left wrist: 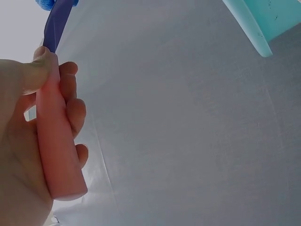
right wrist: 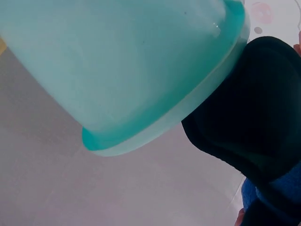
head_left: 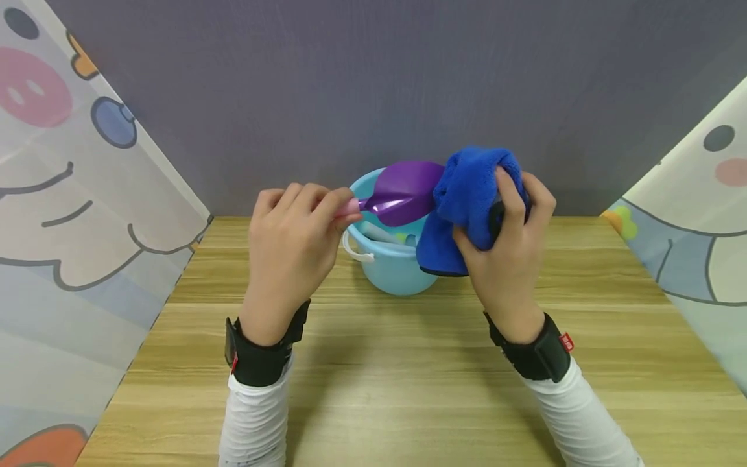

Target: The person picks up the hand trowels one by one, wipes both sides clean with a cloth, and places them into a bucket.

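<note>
My left hand [head_left: 294, 237] grips the pink handle [left wrist: 59, 141] of a toy shovel, and its purple blade [head_left: 405, 191] points right over a light blue bucket [head_left: 397, 275]. In my right hand [head_left: 513, 233] is a bunched blue cloth [head_left: 469, 188] with dark edging. The cloth meets the far end of the blade, and part of it hangs down in front of the bucket's right side. At the right wrist view's lower right, the cloth [right wrist: 287, 186] shows in shadow beside the bucket [right wrist: 141, 94]. Folds hide some right fingertips.
The bucket stands on a wood-grain table [head_left: 373, 383] near a grey back wall [head_left: 362, 84]. Its white handle [head_left: 357, 254] hangs on the left side. Pale and greenish things [head_left: 379, 233] lie inside it. Cartoon-printed panels [head_left: 76, 194] flank the table.
</note>
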Demonstrator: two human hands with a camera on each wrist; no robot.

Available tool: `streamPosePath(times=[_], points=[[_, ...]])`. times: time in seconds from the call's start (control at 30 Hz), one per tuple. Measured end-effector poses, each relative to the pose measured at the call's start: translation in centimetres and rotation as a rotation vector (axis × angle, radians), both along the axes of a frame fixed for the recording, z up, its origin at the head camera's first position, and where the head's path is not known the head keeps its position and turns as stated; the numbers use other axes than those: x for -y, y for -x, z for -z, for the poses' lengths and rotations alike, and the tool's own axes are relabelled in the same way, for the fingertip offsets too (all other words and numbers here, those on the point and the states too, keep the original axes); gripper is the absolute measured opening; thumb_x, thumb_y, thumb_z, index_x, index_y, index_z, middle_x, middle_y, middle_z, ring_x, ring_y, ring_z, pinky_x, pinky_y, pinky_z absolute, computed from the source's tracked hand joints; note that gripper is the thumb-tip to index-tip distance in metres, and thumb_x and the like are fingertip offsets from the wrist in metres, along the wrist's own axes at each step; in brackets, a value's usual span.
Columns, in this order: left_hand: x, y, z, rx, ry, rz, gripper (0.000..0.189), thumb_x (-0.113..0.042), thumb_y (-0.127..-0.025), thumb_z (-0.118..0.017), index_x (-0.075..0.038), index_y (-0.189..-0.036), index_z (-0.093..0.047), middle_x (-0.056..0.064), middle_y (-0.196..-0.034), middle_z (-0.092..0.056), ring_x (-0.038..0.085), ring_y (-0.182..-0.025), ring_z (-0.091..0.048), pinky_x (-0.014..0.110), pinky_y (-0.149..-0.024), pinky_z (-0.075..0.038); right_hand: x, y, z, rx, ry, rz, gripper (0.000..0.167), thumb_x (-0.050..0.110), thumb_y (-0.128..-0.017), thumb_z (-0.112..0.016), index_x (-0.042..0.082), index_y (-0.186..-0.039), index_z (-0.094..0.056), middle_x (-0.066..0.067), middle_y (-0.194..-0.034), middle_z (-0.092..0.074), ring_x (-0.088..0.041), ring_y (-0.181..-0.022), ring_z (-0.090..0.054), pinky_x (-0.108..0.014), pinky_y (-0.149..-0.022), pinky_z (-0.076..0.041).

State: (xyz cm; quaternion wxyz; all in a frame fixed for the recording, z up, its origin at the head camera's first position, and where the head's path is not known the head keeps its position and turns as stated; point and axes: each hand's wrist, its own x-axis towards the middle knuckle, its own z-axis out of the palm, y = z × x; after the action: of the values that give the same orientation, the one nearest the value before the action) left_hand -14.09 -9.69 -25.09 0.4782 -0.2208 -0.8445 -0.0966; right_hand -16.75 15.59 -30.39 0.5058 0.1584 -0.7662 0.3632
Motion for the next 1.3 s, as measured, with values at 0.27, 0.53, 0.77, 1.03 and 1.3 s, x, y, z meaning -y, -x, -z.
streamPosePath(times=[0.27,0.53,0.77,1.03,1.3], points=[[0.2,0.2,0.1,0.055,0.009,0.018,0.032,-0.038,-0.102,-0.060,-0.011,-0.104,-0.076,0.008,-0.087,-0.073,0.028,-0.078,-0.066,0.044,-0.079,-0.046,-0.4,0.2,-0.2,0.041,0.004,0.009,0.066,0.019,-0.088,-0.078,0.018,-0.144,-0.044,-0.024,-0.142,-0.042,-0.035,-0.138,-0.045,-0.051,-0.114,-0.044],[0.2,0.4,0.5,0.159,-0.027,0.009,0.031,-0.039,-0.101,-0.062,-0.011,-0.105,-0.075,0.009,-0.088,-0.073,0.027,-0.075,-0.063,0.044,-0.076,-0.045,-1.1,0.3,-0.5,0.136,0.103,-0.119,0.072,0.027,-0.087,-0.076,0.012,-0.149,-0.044,-0.022,-0.143,-0.040,-0.023,-0.140,-0.037,-0.044,-0.116,-0.034],[0.0,0.5,0.6,0.236,-0.009,-0.005,0.030,-0.039,-0.100,-0.062,-0.013,-0.108,-0.075,0.008,-0.092,-0.074,0.027,-0.081,-0.065,0.044,-0.079,-0.046,-1.1,0.5,-1.3,0.039,0.254,-0.155,0.080,0.047,-0.081,-0.072,-0.001,-0.141,-0.047,0.000,-0.136,-0.044,-0.014,-0.132,-0.039,-0.035,-0.112,-0.032],[-0.6,0.6,0.9,0.245,0.043,0.002,0.027,-0.038,-0.100,-0.062,-0.015,-0.106,-0.075,0.006,-0.088,-0.073,0.025,-0.079,-0.065,0.043,-0.077,-0.045,-0.3,0.0,-1.9,-0.127,0.436,-0.248,0.104,0.065,-0.077,-0.078,-0.011,-0.133,-0.034,-0.014,-0.141,-0.044,-0.026,-0.134,-0.043,-0.040,-0.118,-0.030],[-2.0,0.2,1.0,0.139,0.153,0.055,0.028,-0.036,-0.103,-0.058,-0.014,-0.103,-0.075,0.003,-0.079,-0.069,0.023,-0.073,-0.065,0.040,-0.072,-0.046,1.2,0.1,-0.2,-0.168,-0.056,-0.242,0.059,0.064,-0.092,-0.062,0.040,-0.144,-0.048,-0.013,-0.162,-0.027,-0.045,-0.147,-0.033,-0.060,-0.119,-0.032]])
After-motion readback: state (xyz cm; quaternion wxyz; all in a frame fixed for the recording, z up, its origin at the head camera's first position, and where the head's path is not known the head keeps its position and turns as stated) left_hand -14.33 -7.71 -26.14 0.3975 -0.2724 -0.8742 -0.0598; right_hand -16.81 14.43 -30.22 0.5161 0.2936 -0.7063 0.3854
